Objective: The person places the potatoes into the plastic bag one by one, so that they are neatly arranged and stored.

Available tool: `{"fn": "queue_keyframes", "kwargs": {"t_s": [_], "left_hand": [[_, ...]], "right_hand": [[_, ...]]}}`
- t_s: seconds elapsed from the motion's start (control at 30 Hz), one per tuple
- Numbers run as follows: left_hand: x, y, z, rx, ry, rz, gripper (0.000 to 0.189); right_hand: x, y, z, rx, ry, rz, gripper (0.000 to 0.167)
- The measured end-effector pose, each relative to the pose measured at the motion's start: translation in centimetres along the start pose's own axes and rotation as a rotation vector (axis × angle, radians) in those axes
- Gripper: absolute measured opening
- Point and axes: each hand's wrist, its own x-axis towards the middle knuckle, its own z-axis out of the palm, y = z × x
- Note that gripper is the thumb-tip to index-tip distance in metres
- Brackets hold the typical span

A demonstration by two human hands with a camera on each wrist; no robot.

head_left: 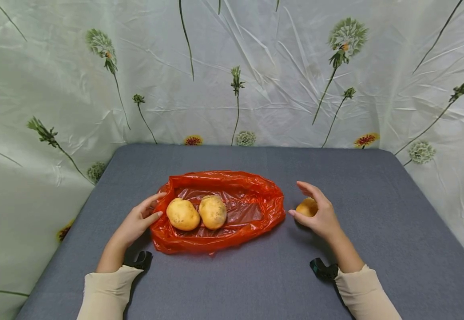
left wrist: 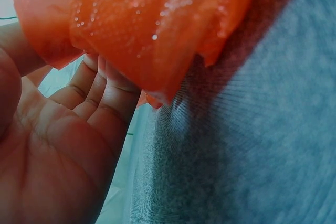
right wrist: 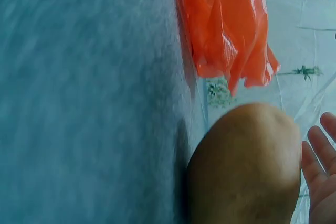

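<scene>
A red plastic bag (head_left: 232,242) lies with its mouth spread wide and its rim standing up. Inside it, at the left, two yellow potatoes (head_left: 183,214) (head_left: 213,212) rest side by side. My left hand (head_left: 137,222) is at the bag's left end, fingertips and thumb apart along its outer side; in the left wrist view the red plastic hangs over the fingers (left wrist: 79,90). To the right of the bag, my right hand (head_left: 319,215) arches over a third potato (head_left: 307,207), thumb and fingers spread. The right wrist view shows this potato (right wrist: 247,166) on the table beside the relaxed fingers.
The bag and the loose potato are on a grey cloth-covered table (head_left: 232,284). A pale curtain (head_left: 232,89) printed with flowers and dandelions hangs behind the table and at its sides. A black strap (head_left: 323,269) sits at each wrist.
</scene>
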Motion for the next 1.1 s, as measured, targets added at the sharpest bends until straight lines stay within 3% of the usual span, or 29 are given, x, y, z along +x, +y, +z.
{"fn": "queue_keyframes", "kwargs": {"t_s": [0.17, 0.5, 0.77, 1.1], "left_hand": [[0.0, 0.1, 0.0, -0.007, 0.002, 0.0, 0.045], [0.0, -0.1, 0.1, -0.026, 0.0, 0.01, 0.045], [0.1, 0.0, 0.1, -0.027, 0.0, 0.015, 0.045], [0.0, 0.0, 0.1, -0.025, -0.001, 0.008, 0.045]], "right_hand": [[-0.3, -0.6, -0.9, -0.008, 0.017, 0.012, 0.069], [-2.6, 3.7, -2.0, -0.058, 0.047, 0.04, 0.075], [-2.3, 1.0, -2.9, -0.096, 0.034, 0.093, 0.068], [-2.8, 1.3, -2.9, -0.125, -0.016, 0.194, 0.066]]}}
